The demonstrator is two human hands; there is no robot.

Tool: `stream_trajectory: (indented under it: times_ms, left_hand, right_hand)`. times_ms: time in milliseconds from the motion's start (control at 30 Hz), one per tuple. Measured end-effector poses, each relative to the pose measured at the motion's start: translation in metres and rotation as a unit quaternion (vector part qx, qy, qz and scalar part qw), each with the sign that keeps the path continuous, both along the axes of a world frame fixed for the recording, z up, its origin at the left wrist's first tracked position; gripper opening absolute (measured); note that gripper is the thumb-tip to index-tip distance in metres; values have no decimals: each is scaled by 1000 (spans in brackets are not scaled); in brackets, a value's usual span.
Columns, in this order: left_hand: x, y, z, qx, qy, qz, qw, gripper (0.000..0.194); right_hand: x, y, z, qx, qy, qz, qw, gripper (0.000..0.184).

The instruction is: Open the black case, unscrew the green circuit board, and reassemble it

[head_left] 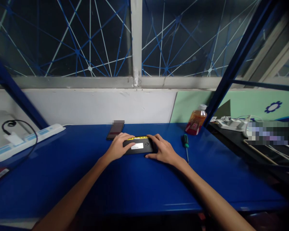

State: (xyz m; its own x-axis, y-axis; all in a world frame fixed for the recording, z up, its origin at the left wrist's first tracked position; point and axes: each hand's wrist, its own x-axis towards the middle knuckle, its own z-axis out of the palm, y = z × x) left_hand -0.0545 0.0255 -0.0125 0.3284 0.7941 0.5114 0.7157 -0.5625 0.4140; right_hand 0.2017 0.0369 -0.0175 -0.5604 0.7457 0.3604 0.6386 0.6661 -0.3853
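A flat black rectangular case (144, 148) lies on the blue table in front of me. It has a white label on its top face, a few small dark marks near the label, and a yellow strip with dark marks along its far edge. My left hand (117, 147) grips its left end, thumb over the face near the label and fingers at the far edge. Around the right end curls my right hand (164, 150), fingertips at the far edge and thumb by the near edge. A screwdriver (186, 142) with a green and black handle lies right of my right hand.
Behind my left hand lies a dark phone (116, 129). A bottle of reddish liquid (196, 120) stands at the back right. A white power strip (43, 132) with a black cable is on the left. Blue frame posts (223, 86) rise at both sides of the table (135, 189).
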Motion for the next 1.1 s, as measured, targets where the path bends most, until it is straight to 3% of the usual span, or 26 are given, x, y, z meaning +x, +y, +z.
stream_trajectory:
  times_ms: [200,500,733,1100]
  left_hand:
    - [0,4,-10,2,18,-2,1000,27]
    - [6,-3,-10,-6,89,37,995,30]
    - [7,-6,-8,0,148,22,989,63]
    - [-10,1,-3,-9,208,20,978,87]
  right_hand:
    - [-2,-2,-3,35,-80,-29,996,79]
    - [-1,-1,-3,50,-103,-42,993,74]
    - [-2,-2,-2,59,-102,-34,992,50]
    - [2,0,2,82,-66,-36,994,54]
